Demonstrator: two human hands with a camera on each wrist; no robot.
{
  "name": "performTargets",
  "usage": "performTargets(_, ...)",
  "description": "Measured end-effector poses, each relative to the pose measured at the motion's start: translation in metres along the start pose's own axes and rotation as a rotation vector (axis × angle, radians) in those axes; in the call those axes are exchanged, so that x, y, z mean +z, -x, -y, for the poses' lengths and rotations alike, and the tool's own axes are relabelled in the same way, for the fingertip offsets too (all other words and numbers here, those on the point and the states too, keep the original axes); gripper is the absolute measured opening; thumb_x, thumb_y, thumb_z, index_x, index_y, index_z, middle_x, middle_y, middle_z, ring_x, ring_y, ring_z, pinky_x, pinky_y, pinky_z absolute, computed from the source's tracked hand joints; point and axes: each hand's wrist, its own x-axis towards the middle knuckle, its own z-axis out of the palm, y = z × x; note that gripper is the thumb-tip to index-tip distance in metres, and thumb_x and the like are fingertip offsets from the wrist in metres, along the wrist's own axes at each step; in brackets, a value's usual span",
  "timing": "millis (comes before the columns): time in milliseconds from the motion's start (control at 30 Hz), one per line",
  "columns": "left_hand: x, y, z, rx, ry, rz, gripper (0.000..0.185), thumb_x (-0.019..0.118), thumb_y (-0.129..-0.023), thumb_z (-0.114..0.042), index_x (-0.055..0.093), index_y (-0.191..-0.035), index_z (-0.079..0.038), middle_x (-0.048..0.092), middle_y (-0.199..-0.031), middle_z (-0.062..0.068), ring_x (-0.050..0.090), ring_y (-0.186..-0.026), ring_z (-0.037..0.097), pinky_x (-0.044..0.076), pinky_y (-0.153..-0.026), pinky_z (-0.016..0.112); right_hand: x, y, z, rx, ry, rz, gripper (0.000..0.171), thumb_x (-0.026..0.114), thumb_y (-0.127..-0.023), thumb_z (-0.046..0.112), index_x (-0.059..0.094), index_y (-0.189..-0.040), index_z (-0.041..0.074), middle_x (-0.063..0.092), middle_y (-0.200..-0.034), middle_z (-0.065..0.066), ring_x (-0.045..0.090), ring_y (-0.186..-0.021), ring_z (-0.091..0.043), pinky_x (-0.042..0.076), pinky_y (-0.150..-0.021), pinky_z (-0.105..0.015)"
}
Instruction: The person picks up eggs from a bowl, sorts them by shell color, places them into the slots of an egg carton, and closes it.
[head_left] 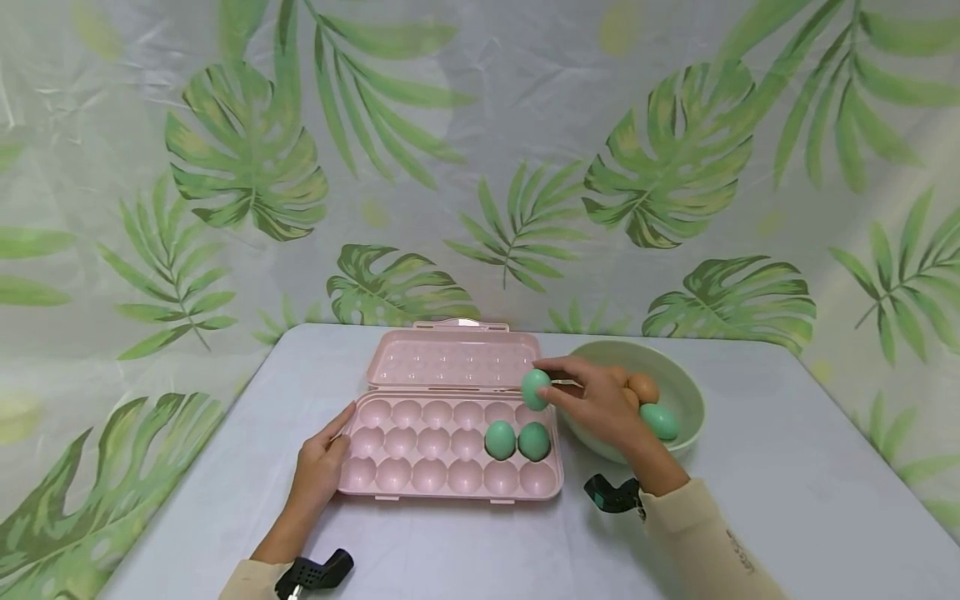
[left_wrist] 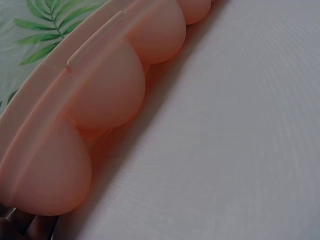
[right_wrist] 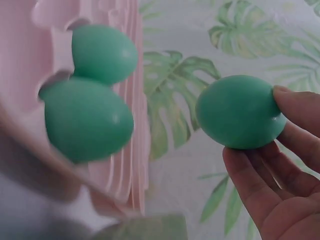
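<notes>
A pink egg tray [head_left: 420, 477] lies open on the table, its lid [head_left: 450, 358] folded back. Two green eggs [head_left: 500, 440] [head_left: 534, 441] sit in the middle row at the tray's right end; they also show in the right wrist view [right_wrist: 87, 120] [right_wrist: 104, 54]. My right hand [head_left: 592, 404] pinches a third green egg [head_left: 535, 389] [right_wrist: 240, 112] above the tray's far right corner. My left hand [head_left: 322, 462] rests with straight fingers against the tray's left edge [left_wrist: 75, 100]. A pale green bowl [head_left: 686, 387] right of the tray holds a brown egg [head_left: 643, 387] and a green egg [head_left: 660, 421].
The grey table [head_left: 787, 500] reaches to a leaf-print backdrop [head_left: 480, 167] hanging behind it. Black wrist camera mounts [head_left: 318, 573] [head_left: 611, 494] show near both sleeves. The bowl stands close against the tray's right side.
</notes>
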Motion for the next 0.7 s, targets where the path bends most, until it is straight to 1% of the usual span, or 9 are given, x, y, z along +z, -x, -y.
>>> performTargets(133,-0.001,0.001,-0.001,-0.006,-0.003,-0.002,0.047,0.043,-0.094,-0.007,0.051,-0.141,-0.009,0.047,-0.145,0.003,0.035,-0.139,0.022,0.027,-0.113,0.043,0.014,-0.007,0.002,-0.017,-0.025,0.010,0.037,0.069,-0.089,0.018,0.062,-0.123,0.005,0.062,-0.122,-0.009,0.059,-0.114,-0.023,0.049,-0.094,-0.027)
performTargets(267,0.000,0.000,0.000,-0.004,0.007,0.007,0.047,0.043,-0.094,-0.007,0.050,-0.141,-0.008,0.047,-0.145,0.004,0.034,-0.139,0.023,0.026,-0.113,0.044,0.028,-0.014,0.002,-0.061,-0.063,0.013,0.035,0.070,-0.089,0.013,0.063,-0.121,0.001,0.063,-0.118,-0.011,0.061,-0.110,-0.025,0.050,-0.092,-0.028)
performTargets(367,0.000,0.000,0.000,-0.009,0.017,0.016,0.047,0.043,-0.094,-0.007,0.050,-0.141,-0.008,0.046,-0.145,0.003,0.034,-0.139,0.022,0.026,-0.113,0.043,0.036,-0.016,0.005,-0.056,-0.088,0.013,0.034,0.069,-0.088,0.008,0.063,-0.120,-0.001,0.063,-0.117,-0.012,0.062,-0.109,-0.027,0.050,-0.092,-0.028)
performTargets(500,0.000,0.001,0.001,-0.022,0.018,0.017,0.047,0.043,-0.095,-0.008,0.050,-0.141,-0.010,0.046,-0.145,0.002,0.034,-0.140,0.021,0.025,-0.114,0.042,0.047,-0.017,0.022,-0.041,-0.098,0.014,0.033,0.068,-0.087,0.002,0.062,-0.119,-0.004,0.063,-0.116,-0.017,0.061,-0.109,-0.032,0.051,-0.091,-0.030)
performTargets(600,-0.001,0.001,0.001,-0.018,0.019,0.018,0.047,0.043,-0.095,-0.008,0.049,-0.142,-0.008,0.045,-0.146,0.003,0.033,-0.140,0.022,0.025,-0.114,0.042,0.053,-0.018,0.036,-0.048,-0.088,0.020,0.032,0.067,-0.087,-0.001,0.062,-0.118,-0.007,0.062,-0.115,-0.022,0.061,-0.108,-0.037,0.052,-0.090,-0.033)
performTargets(700,-0.001,0.001,0.001,-0.006,0.026,0.023,0.047,0.042,-0.095,-0.007,0.049,-0.142,-0.007,0.045,-0.147,0.004,0.032,-0.140,0.022,0.025,-0.114,0.043,0.057,-0.019,0.043,-0.040,-0.087,0.027,0.031,0.067,-0.087,-0.002,0.062,-0.117,-0.007,0.062,-0.115,-0.023,0.061,-0.107,-0.037,0.052,-0.090,-0.032)
